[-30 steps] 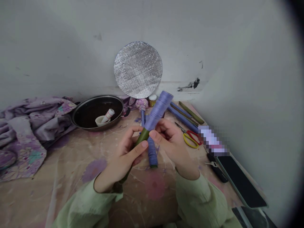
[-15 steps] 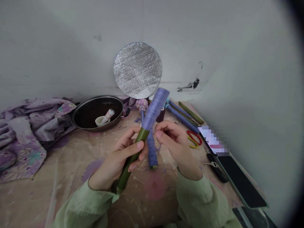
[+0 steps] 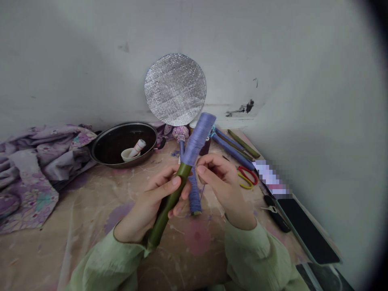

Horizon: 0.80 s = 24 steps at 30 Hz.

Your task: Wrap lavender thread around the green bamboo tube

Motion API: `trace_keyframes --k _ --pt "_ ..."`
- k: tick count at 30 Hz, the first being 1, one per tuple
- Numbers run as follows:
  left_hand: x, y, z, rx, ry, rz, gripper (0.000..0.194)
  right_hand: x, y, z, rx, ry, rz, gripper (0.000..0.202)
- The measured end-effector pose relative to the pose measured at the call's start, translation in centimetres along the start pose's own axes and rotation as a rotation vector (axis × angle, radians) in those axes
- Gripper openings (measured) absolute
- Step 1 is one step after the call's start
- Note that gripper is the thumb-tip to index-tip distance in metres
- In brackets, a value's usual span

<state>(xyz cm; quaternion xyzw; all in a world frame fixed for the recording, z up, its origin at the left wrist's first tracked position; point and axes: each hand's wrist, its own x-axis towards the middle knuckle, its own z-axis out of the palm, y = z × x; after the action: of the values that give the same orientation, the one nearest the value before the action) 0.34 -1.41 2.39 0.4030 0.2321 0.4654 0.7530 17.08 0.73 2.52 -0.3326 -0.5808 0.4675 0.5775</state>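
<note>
My left hand [image 3: 159, 196] is wrapped round a green stick [image 3: 163, 214] that slants up and away from me. Purple thread [image 3: 200, 139] covers the stick's upper part in close, tight turns. Just right of the winding's lower edge, my right hand [image 3: 222, 184] is closed in a pinch on the thread, whose thin strand barely shows at the fingertips. Behind the hands, a purple thread-wound piece [image 3: 195, 196] lies on the table, partly hidden by the stick and fingers.
A dark pan [image 3: 106, 157] holding a small white bowl [image 3: 129, 157] stands left, beside floral cloth [image 3: 33, 178]. A silver foil disc [image 3: 176, 89] is upright against the wall. Rightward lie scissors [image 3: 247, 184], wrapped sticks [image 3: 230, 149], a key [image 3: 273, 209] and a phone [image 3: 309, 230].
The stick has turned slightly in my left hand, and the left thumb has shifted a little leftward and up. My right hand has moved slightly left, nearer the winding.
</note>
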Motion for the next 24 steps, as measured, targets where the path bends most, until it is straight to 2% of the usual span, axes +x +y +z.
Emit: trace_keyframes --k 7,13,20,24 --pt "-0.2 -0.3 -0.2 -0.083 -0.053 -0.050 0.019 0.1 0.4 0.2 0.103 -0.057 -0.027 0.011" --pt "0.1 -0.5 -0.6 0.001 -0.119 -0.084 0.027 0.0 0.2 0.0 0.074 -0.049 0.012 0.016" --pt "0.2 -0.8 -0.2 -0.050 -0.026 -0.130 0.032 0.1 0.6 0.1 0.084 -0.059 0.057 0.019" --pt "0.0 -1.2 -0.3 -0.023 -0.025 -0.085 0.026 0.3 0.7 0.3 0.067 -0.056 0.034 0.015"
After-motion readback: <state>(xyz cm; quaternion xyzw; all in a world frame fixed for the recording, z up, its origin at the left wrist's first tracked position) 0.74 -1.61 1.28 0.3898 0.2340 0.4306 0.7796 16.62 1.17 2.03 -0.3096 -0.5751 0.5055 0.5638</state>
